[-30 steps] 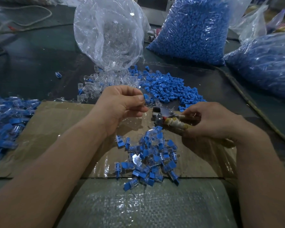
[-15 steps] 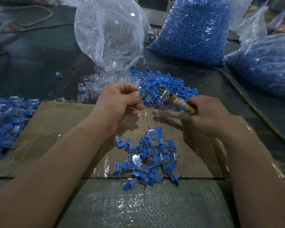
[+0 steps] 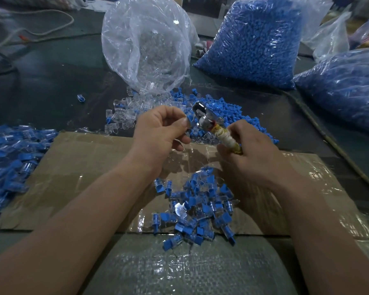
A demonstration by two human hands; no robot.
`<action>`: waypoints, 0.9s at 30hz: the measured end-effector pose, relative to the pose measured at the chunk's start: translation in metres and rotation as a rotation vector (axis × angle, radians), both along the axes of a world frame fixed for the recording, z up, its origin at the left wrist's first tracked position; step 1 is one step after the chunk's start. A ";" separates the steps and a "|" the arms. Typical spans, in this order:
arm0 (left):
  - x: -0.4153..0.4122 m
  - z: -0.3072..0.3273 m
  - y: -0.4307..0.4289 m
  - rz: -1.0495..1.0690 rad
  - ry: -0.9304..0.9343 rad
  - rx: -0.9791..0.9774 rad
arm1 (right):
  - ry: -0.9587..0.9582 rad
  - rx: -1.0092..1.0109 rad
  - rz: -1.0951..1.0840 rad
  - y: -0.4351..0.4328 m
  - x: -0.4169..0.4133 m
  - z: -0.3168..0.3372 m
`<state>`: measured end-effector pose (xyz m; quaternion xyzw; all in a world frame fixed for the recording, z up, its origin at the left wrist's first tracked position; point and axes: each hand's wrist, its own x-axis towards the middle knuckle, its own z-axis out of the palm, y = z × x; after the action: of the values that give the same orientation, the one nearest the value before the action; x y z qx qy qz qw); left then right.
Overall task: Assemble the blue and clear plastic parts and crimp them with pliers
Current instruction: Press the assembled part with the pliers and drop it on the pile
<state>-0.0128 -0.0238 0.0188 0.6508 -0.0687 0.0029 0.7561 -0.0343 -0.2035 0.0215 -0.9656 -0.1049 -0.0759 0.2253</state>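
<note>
Blue-and-clear part point(image 3: 189, 120): pinched between thumb and forefinger of left hand point(image 3: 160, 133), lifted off the tabletop point(image 3: 41, 86) above the far edge of the cardboard sheet point(image 3: 73, 167), near mid-tabletop. Remaining fingers of that hand curled under. Too small to tell whether blue piece fully seated in clear piece.

Pliers point(image 3: 211, 124): gripped in right hand point(image 3: 256, 154), fingers wrapped round handles bound in yellowish tape. Metal head tilted up and leftward, just beside the pinched part. Jaws apparently not closed on it; gap hard to judge.

Step in hand, by judgement: assembly of this piece done or nearly so, crimp pending. Next move: feed part squarely between jaws, keep fingertips back from the bite, squeeze once, firm but not crushing, given thin plastic. After that, probably drop onto finished pile point(image 3: 198, 205) at near side of cardboard.

Stock: loose blue parts point(image 3: 226, 109) and loose clear parts point(image 3: 124, 116) heaped just beyond the cardboard. Clear bag point(image 3: 145, 43) and blue-filled bags point(image 3: 256, 43) toward far edge. Further joined pieces point(image 3: 6, 154) at left edge.

Writing: none legible. No brand or label seen on pliers, bags or cardboard.
</note>
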 end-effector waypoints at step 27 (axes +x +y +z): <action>-0.004 -0.001 0.000 0.084 -0.053 0.136 | 0.018 -0.007 0.043 0.008 0.000 0.004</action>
<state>-0.0168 -0.0238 0.0183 0.7026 -0.0615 0.0470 0.7074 -0.0345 -0.1958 0.0256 -0.9646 -0.1237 -0.0620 0.2244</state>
